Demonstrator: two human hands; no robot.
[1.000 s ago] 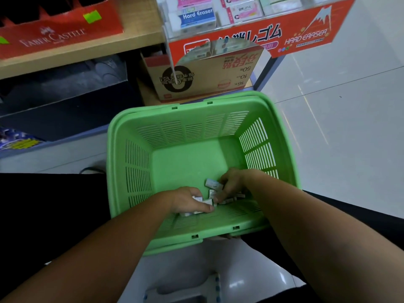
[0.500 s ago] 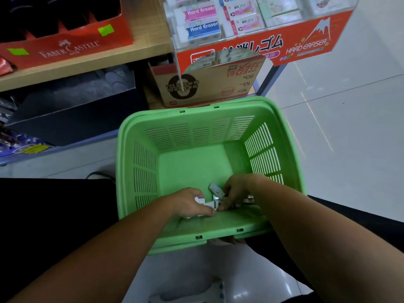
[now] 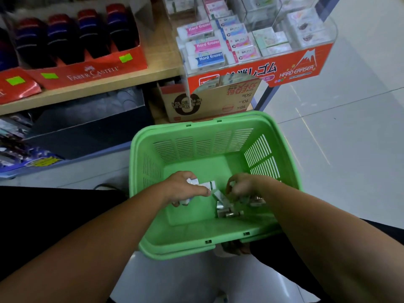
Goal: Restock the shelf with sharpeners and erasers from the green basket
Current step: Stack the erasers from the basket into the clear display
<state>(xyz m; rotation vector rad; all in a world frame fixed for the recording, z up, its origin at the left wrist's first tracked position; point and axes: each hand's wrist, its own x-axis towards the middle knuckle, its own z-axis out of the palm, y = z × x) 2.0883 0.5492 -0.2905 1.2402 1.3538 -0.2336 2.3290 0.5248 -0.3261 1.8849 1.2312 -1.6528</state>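
Dim, soft indoor light; pale glare streaks on the floor [image 3: 341, 136]; wide-angle bending at edges; lower shelf [image 3: 72, 125] in shadow.

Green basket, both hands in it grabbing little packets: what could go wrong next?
The left hand grips several small packets at once, some sticking out, so one might slip on the lift. The right hand reaches into the loose pile, which could scatter across the green basket.

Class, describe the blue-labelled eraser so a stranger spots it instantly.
Start at the clear display case with the orange front, beyond the green basket. In its left column, the blue-labelled eraser lies frontmost. Behind it lie pink-labelled erasers.
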